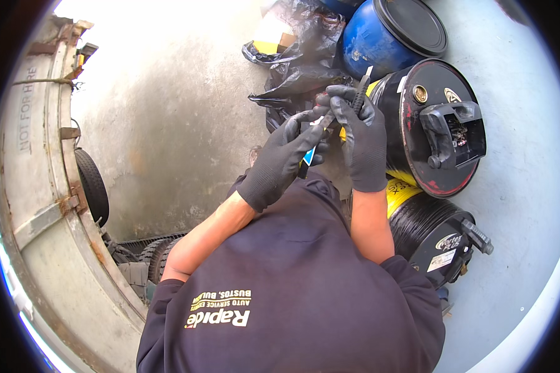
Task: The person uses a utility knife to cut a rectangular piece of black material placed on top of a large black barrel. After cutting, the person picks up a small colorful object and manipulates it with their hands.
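My left hand point(274, 165), in a black glove, is closed round a small piece with a blue-and-white face point(309, 155); a dark end sticks out below it. My right hand point(363, 146), gloved alike, is closed on a slim black ridged tool point(360, 93) with a pale flat tip, which points up and away. The fingertips of both hands come close together in front of my chest. A short grey strip point(327, 119) shows between them; which hand holds it I cannot tell. The fingers hide most of both pieces.
Crumpled black plastic bags point(298, 81) lie beyond my hands. At the right stand a blue drum point(370, 38), a black drum point(410, 124) carrying a black container point(448, 140), and a smaller black drum point(410, 227). A truck's side panel point(40, 161) and tyre point(91, 184) are at the left.
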`<action>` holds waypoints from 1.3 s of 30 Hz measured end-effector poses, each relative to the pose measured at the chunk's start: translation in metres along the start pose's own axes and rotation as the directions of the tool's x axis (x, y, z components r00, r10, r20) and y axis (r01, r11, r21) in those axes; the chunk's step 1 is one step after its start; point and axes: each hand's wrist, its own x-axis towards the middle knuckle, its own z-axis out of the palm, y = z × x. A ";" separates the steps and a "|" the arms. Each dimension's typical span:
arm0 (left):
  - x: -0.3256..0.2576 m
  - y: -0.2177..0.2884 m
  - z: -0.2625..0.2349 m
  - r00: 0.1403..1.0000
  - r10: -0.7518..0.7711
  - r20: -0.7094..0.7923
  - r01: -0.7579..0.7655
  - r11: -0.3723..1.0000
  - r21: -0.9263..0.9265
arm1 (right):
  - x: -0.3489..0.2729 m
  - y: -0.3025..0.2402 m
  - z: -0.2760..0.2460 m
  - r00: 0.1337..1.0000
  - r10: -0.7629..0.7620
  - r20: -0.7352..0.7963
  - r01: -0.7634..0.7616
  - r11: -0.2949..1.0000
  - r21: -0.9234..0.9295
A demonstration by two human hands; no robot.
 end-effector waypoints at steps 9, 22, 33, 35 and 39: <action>-0.018 0.012 0.012 0.987 0.138 -0.088 -0.129 0.986 0.101 | -0.006 -0.026 -0.011 0.986 -0.125 -0.114 0.099 0.972 -0.214; -0.029 0.023 0.023 0.991 0.125 -0.056 -0.125 0.992 0.007 | -0.021 -0.038 0.001 0.990 -0.040 -0.136 0.010 0.977 -0.211; -0.034 0.031 0.021 0.995 0.097 0.007 -0.097 0.995 -0.032 | -0.029 -0.053 -0.006 0.999 0.031 0.007 -0.031 0.999 -0.035; -0.034 0.028 0.017 0.997 0.056 0.047 -0.051 0.993 -0.110 | -0.028 -0.049 -0.006 0.999 0.020 0.032 -0.020 1.000 -0.020; -0.031 0.025 0.016 0.999 0.009 0.048 -0.002 0.987 -0.160 | -0.026 -0.041 -0.008 0.997 0.050 0.056 -0.052 0.998 0.033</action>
